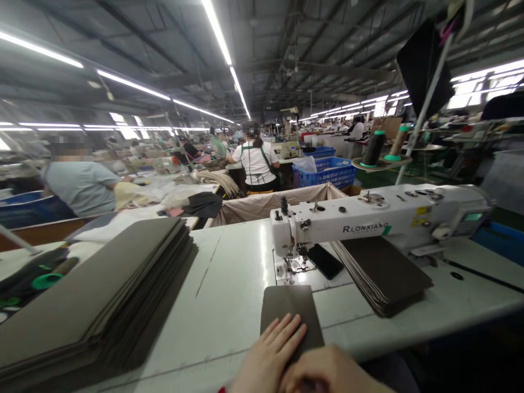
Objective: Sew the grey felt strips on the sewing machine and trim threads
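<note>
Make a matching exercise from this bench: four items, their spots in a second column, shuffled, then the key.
Items
1. Single dark panel
2. Large stack of dark panels
3. Black phone
4. Blue plastic crate

Spots
A. Beyond the white sewing machine
B. Under the left hand
C. On the left part of the white sewing table
D. Under the machine's arm, beside the needle area

Pairs: 1-B, 2-C, 3-D, 4-A

Fingers (282, 335) on dark panel (289, 303) — stacks (94, 295), sewing machine (368, 218)
</note>
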Demonstrator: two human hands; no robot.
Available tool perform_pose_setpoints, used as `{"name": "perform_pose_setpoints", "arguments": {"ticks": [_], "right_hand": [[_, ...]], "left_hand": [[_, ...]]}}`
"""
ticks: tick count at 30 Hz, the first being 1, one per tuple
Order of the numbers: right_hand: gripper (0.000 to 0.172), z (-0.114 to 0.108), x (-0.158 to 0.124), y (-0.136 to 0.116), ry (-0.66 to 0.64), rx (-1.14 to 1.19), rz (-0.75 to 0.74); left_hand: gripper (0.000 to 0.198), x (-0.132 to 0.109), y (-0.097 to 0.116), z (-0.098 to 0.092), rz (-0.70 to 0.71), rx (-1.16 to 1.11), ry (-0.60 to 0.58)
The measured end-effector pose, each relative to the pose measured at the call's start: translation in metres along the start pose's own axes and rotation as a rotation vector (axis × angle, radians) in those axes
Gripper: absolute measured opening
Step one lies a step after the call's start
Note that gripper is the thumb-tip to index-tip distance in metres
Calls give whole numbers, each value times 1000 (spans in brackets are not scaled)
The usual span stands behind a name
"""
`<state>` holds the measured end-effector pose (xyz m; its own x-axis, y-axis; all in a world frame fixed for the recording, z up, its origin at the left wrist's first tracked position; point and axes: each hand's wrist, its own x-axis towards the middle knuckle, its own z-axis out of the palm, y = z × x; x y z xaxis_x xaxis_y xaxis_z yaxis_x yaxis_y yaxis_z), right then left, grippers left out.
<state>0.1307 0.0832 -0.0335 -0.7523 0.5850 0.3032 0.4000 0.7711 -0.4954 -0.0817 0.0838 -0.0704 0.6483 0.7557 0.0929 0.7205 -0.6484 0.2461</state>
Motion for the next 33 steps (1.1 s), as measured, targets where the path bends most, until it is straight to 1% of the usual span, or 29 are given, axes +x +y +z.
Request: {"name": "perform_pose_setpoints", "arguments": {"ticks": [1,3,4,5,7,9,13,18,25,33], "right_hand": [[32,-4,8,13,9,14,47],[26,-9,28,40,61,-15,201],[30,-10,38,53,61,-60,241],[39,-10,47,64,49,-114,265],[54,-7,60,81,2,-214,271],[59,-1,66,89,-20,-274,278],[59,10,61,96,3,-313,325],[56,19,56,103,3,-326,358],[54,18,57,104,-4,-327,356],[56,16,57,101,-15,-325,365]], "left_hand": [[66,-9,-5,-3,-53,12,7],[61,-23,-12,-13,-144,38,17],[60,-26,-15,-19,-177,50,17],[58,-28,-17,-24,-196,57,10],[56,-26,-21,-30,-216,58,-4],[56,-19,-26,-31,-227,47,-1],[55,-2,-37,-29,-230,19,25],[53,13,-43,-32,-231,-8,-9],[54,14,-40,-35,-239,-7,4],[52,15,-44,-34,-230,-28,18]]}}
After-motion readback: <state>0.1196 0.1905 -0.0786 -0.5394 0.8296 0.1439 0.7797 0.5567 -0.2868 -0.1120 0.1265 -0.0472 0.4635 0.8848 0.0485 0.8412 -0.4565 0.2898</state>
